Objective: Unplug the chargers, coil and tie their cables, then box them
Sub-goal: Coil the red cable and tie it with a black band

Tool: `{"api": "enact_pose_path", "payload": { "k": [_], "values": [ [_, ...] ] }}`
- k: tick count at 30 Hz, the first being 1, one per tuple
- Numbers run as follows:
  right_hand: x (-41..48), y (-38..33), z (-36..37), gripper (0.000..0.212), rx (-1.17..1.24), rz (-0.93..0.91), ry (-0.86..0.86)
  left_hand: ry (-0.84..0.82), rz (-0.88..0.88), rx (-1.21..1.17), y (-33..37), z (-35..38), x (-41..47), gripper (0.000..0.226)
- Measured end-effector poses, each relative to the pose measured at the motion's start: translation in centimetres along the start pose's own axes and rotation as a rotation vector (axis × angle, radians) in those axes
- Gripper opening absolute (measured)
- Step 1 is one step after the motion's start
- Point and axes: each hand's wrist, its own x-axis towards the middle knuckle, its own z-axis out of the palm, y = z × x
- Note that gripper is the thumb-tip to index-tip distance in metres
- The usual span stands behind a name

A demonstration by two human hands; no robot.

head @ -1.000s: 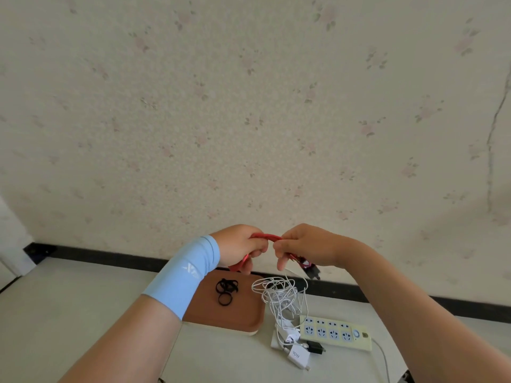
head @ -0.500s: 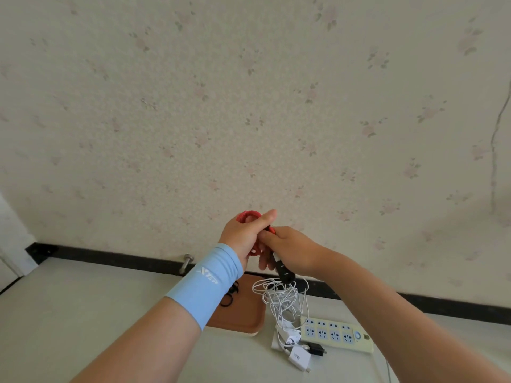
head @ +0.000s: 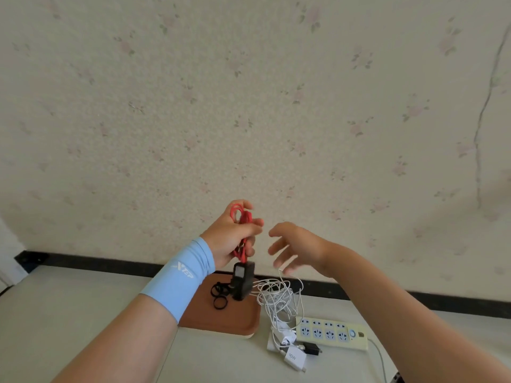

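My left hand point(head: 235, 233) grips a coiled red cable point(head: 241, 217) raised in front of the wall. Its black charger point(head: 242, 280) hangs below the fist. My right hand point(head: 297, 246) hovers just to the right, fingers spread, holding nothing. On the table lie a tangle of white cables point(head: 278, 298), white chargers point(head: 294, 357) and a small black charger point(head: 311, 348) beside a pale yellow power strip point(head: 331, 333). Several black ties point(head: 219, 295) lie on a brown tray point(head: 221, 319).
The table point(head: 69, 313) stands against a floral-papered wall with a black skirting strip point(head: 442, 302). The power strip's own cord point(head: 380, 360) runs off towards the bottom right.
My right hand has let go of the red cable and moved off to the right, opening. The black charger now dangles below my left fist.
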Motion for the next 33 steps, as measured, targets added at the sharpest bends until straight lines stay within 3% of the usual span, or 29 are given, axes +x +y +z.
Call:
{"api": "enact_pose_path", "payload": {
  "k": [3,7,9,12,15,18,22,28,31,33],
  "values": [
    [0.1,-0.6,0.3,0.056,-0.194,-0.137,0.179,-0.042,-0.02,0.221,0.0,0.5,-0.6,0.075],
    [0.4,-0.5,1.1,0.104,-0.21,-0.124,0.252,-0.037,0.055,0.405,0.1,1.1,-1.1,0.11],
    [0.6,-0.9,1.7,0.095,-0.175,-0.165,0.263,-0.067,0.074,0.485,-0.3,1.6,-1.1,0.117],
    [1.1,-1.6,2.7,0.058,-0.272,-0.225,0.248,-0.096,0.107,0.579,-0.9,2.1,-0.9,0.122],
    [1.7,-1.5,3.1,0.047,-0.318,-0.261,0.24,-0.094,0.111,0.506,-1.0,1.8,-0.9,0.123],
    [2.1,-1.6,2.9,0.034,-0.271,-0.298,0.285,-0.045,0.061,0.36,-0.8,1.3,-1.1,0.11],
    [2.5,-1.7,2.6,0.034,-0.252,-0.305,0.403,-0.068,0.007,0.634,-0.3,0.8,-1.3,0.015],
    [2.6,-1.4,2.8,0.031,-0.331,-0.371,0.408,-0.267,-0.04,0.734,-0.7,-0.4,-0.5,0.027],
    [2.5,-0.9,2.8,0.021,-0.439,-0.557,0.366,-0.36,-0.088,0.527,-0.9,-1.1,-0.5,0.025],
    [2.6,-0.5,2.8,0.025,-0.439,-0.675,0.315,-0.428,-0.169,0.376,-1.1,-1.3,-0.6,0.024]
  ]
}}
